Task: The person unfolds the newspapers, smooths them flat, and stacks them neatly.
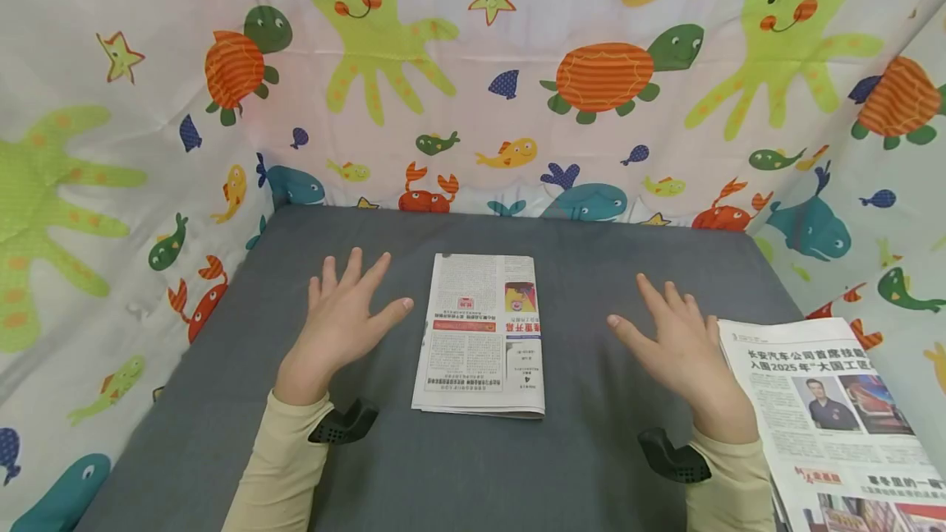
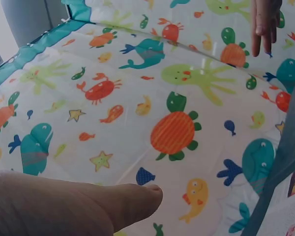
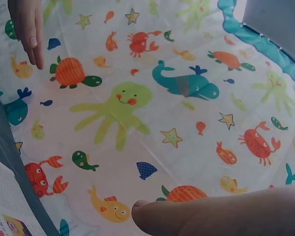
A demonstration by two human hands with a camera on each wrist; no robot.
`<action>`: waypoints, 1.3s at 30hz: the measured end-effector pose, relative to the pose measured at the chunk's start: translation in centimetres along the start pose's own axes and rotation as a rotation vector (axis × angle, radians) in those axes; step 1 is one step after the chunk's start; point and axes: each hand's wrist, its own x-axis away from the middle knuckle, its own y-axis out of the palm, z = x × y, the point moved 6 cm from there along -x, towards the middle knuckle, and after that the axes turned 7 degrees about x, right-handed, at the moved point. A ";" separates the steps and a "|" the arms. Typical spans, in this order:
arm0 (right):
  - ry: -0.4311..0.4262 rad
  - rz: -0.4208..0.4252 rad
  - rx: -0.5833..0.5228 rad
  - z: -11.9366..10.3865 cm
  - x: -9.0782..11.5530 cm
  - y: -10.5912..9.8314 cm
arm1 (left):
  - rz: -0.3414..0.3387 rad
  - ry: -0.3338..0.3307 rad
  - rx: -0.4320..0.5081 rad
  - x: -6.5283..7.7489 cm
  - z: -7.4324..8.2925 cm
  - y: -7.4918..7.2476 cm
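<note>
A folded newspaper (image 1: pixel 476 335) lies flat in the middle of the grey table, its printed side up. To its left my left hand (image 1: pixel 343 323) hovers with fingers straight and spread, holding nothing. On the other side my right hand (image 1: pixel 676 343) is held likewise, fingers extended and thumb pointing toward the paper. In the left wrist view my left thumb (image 2: pixel 132 204) crosses the lower left; the right wrist view has my right thumb (image 3: pixel 177 216) along the bottom. A corner of the folded newspaper (image 3: pixel 5 206) shows there too.
A stack of newspapers (image 1: pixel 835 401) lies at the right edge of the grey table (image 1: pixel 591 450), beside my right forearm. A white curtain (image 1: pixel 458 48) printed with sea animals encloses the back and both sides. Each wrist wears a black device (image 1: pixel 346 424).
</note>
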 end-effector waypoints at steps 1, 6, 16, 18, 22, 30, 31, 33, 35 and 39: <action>-0.005 0.005 0.000 -0.1 0.0 0.0 | -0.001 0.002 -0.001 0.0 0.0 0.0; -0.047 0.033 0.009 -1.9 -0.2 0.2 | -0.006 0.013 -0.008 -0.3 -0.1 0.3; -0.197 0.070 0.045 -6.8 -0.9 5.3 | -0.033 0.026 -0.009 -1.6 -2.1 3.6; -0.223 0.043 0.050 -7.9 -1.1 6.7 | -0.044 0.035 -0.028 -1.7 -3.1 5.0; -0.275 -0.011 0.066 -9.7 -1.5 9.3 | -0.090 0.066 -0.065 -1.2 -5.2 8.2; -0.344 -0.084 0.086 -12.3 -2.0 13.2 | -0.180 0.110 -0.081 0.8 -8.2 12.4; -0.350 -0.095 0.092 -12.8 -2.1 13.6 | -0.185 0.114 -0.082 0.9 -8.3 12.5; -0.366 -0.119 0.111 -13.9 -2.4 14.4 | -0.193 0.121 -0.089 1.1 -8.4 12.7; -0.379 -0.142 0.134 -15.0 -2.6 15.3 | -0.190 0.131 -0.092 1.2 -8.4 12.7; -0.399 -0.194 0.189 -16.8 -2.7 17.1 | -0.181 0.146 -0.106 1.4 -8.2 12.6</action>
